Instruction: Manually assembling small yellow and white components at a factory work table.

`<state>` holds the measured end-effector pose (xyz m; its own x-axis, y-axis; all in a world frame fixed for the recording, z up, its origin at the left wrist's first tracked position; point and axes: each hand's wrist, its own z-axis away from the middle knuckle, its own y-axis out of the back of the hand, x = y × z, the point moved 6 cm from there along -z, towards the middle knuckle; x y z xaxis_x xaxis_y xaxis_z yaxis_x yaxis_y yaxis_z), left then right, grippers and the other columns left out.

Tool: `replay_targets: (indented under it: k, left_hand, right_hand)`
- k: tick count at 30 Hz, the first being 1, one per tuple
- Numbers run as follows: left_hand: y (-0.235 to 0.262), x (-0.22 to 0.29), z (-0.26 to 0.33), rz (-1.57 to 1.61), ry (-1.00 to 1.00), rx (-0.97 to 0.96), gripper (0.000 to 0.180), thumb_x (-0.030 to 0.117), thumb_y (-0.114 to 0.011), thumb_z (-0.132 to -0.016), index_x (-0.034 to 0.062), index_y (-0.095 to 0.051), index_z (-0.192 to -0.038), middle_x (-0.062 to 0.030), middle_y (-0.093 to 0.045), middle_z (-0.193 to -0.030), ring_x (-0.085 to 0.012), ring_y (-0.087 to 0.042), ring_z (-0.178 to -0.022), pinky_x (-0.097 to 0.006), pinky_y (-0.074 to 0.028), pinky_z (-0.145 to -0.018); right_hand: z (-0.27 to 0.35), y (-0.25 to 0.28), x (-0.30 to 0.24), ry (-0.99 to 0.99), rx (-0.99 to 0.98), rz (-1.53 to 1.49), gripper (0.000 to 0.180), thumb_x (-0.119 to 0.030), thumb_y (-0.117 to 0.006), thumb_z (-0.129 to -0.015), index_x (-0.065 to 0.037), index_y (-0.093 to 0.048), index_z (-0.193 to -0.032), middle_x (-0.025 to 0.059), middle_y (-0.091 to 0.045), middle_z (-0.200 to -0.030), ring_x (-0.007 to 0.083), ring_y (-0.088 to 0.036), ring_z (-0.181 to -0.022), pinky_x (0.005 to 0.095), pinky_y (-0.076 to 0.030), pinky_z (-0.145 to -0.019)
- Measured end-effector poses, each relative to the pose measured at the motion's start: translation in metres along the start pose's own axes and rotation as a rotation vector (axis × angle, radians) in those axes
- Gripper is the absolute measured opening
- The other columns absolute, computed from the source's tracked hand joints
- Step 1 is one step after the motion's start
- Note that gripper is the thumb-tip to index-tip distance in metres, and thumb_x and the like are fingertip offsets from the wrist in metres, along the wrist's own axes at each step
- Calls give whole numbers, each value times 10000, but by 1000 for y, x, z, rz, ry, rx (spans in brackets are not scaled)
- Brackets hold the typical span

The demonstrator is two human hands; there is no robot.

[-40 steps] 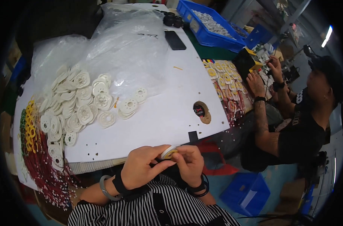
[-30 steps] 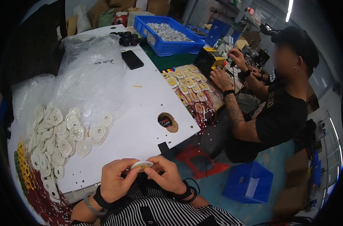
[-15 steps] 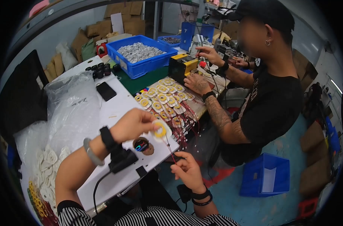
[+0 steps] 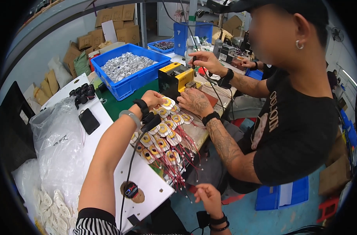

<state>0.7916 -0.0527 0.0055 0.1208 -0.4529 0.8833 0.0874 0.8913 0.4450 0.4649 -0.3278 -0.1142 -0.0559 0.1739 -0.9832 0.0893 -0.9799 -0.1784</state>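
Observation:
My left hand (image 4: 154, 100) reaches far out over the work table, fingers closed on a white oval pad with a yellow ring (image 4: 168, 103). It is at the far end of several rows of similar white pads with yellow rings (image 4: 162, 143), whose thin red wires (image 4: 184, 158) trail toward the near right edge. Whether the held pad touches the others I cannot tell. Low on the right, beyond the table edge, my right hand (image 4: 210, 199) has its fingers curled loosely together, with nothing visible in them.
A co-worker's tattooed hand (image 4: 196, 102) rests beside a yellow-and-black box (image 4: 176, 80), close to my left hand. Behind stands a blue bin (image 4: 125, 92) of small white parts. A black phone (image 4: 89, 121), clear plastic bags (image 4: 59, 137) and loose white pads (image 4: 55, 211) lie left.
My left hand has carried the pad forward from the near table corner to the far end of the rows. My right hand has let go of the wire and moved lower right.

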Motion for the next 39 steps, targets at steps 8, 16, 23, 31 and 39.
replay_targets:
  k: [8, 16, 23, 31, 39]
  left_hand:
    - [-5, -29, -64, -468, -102, 259, 263, 239, -793, -751, 22, -725, -883, -109, -704, -802, -182, -656, -648, -318, -536, -627]
    - [15, -27, -41, -529, -90, 401, 285, 297, -718, -801, 62, -748, -961, -136, -719, -901, -263, -687, -801, -372, -533, -756]
    - [55, 22, 112, -286, -189, 6, 264, 262, -668, -872, 10, -703, -947, -40, -678, -773, -99, -604, -619, -265, -494, -551]
    - [143, -29, 433, -369, 352, -26, 208, 206, -596, -919, 29, -695, -966, -27, -679, -763, -73, -608, -579, -213, -481, -504]
    - [218, -106, 687, -961, 503, 616, 186, 108, -661, -795, 49, -697, -967, -137, -690, -809, -277, -667, -749, -347, -510, -694]
  right_hand:
    - [4, 4, 44, -218, -47, 1, 166, -71, -549, -957, 17, -593, -1091, 73, -651, -826, 104, -606, -668, 229, -494, -628]
    - [18, -5, 31, -228, -148, 11, 285, -233, -634, -921, -54, -620, -1142, 97, -634, -884, 156, -614, -765, 262, -496, -679]
    - [39, -49, 14, -255, -368, 62, 154, -73, -562, -952, 19, -607, -1067, 69, -654, -820, 89, -603, -679, 220, -485, -625]
    - [73, -132, 8, -185, -751, 173, 161, -91, -589, -937, 27, -623, -1042, 72, -665, -802, 92, -611, -670, 213, -492, -613]
    - [126, -206, -2, -145, -1050, 357, 176, -89, -593, -930, 37, -626, -1048, 96, -684, -825, 114, -643, -702, 228, -511, -637]
